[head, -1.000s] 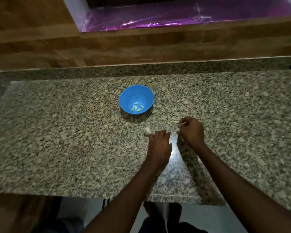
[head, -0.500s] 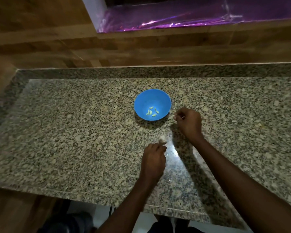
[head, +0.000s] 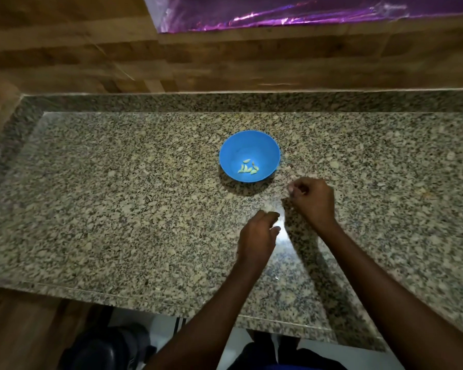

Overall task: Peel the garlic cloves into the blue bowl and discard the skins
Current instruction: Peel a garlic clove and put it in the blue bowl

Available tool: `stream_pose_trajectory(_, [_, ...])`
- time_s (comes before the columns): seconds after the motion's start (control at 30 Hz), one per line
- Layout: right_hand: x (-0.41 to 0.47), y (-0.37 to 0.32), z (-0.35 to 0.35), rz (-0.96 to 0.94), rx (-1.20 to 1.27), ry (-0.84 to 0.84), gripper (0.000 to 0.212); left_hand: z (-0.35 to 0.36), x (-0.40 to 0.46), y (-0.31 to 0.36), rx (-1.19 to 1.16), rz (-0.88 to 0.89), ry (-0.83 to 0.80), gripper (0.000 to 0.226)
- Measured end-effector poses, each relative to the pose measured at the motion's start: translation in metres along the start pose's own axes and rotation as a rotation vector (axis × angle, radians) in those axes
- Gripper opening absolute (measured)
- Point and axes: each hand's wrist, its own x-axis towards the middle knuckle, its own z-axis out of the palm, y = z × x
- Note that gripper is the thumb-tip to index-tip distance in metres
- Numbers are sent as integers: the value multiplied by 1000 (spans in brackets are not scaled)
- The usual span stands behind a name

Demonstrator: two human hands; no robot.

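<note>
The blue bowl stands mid-counter with several peeled pale-green garlic cloves in its bottom. My right hand hovers just right of and below the bowl, fingers curled, pinching a small pale garlic piece at its fingertips. A whitish lump of unpeeled garlic lies on the counter between my hands. My left hand sits just below that lump, fingers loosely curled, with nothing visible in it. Whether its fingertips touch the lump is blurred.
The speckled granite counter has a raised rim at the back and left. Behind it is a wooden wall, with purple foil above. A tiny pale scrap lies near the front edge.
My right hand has risen from beside the garlic lump to near the bowl's right side, still pinching the pale piece. My left hand has drawn back a little from the lump.
</note>
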Motion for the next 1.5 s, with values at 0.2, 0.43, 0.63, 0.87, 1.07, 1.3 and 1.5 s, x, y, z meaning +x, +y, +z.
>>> stream_pose_trajectory(0.2, [-46, 53, 3, 155, -40, -182, 9, 8, 7, 11, 89, 30, -45, 11])
stream_pose_trajectory(0.43, [-64, 53, 6, 236, 33, -176, 20, 15, 9, 20, 125, 20, -25, 12])
stream_pose_trajectory(0.63, [-75, 55, 10, 550, 523, -172, 16, 20, -3, 25, -207, -257, -13, 14])
stream_pose_trajectory(0.87, [-77, 51, 9, 576, 479, -75, 16, 18, -10, 23, -225, -300, 72, 21])
stream_pose_trajectory(1.07, [-74, 57, 6, 534, 406, -115, 19, 22, -11, 29, -22, -158, -63, 6])
stream_pose_trajectory(1.3, [-61, 53, -10, 700, 658, -182, 11, 26, -9, 42, -274, -291, 128, 7])
stream_pose_trajectory(1.5, [-43, 59, -25, 819, 720, -164, 11, 45, -9, 67, -292, -245, 153, 9])
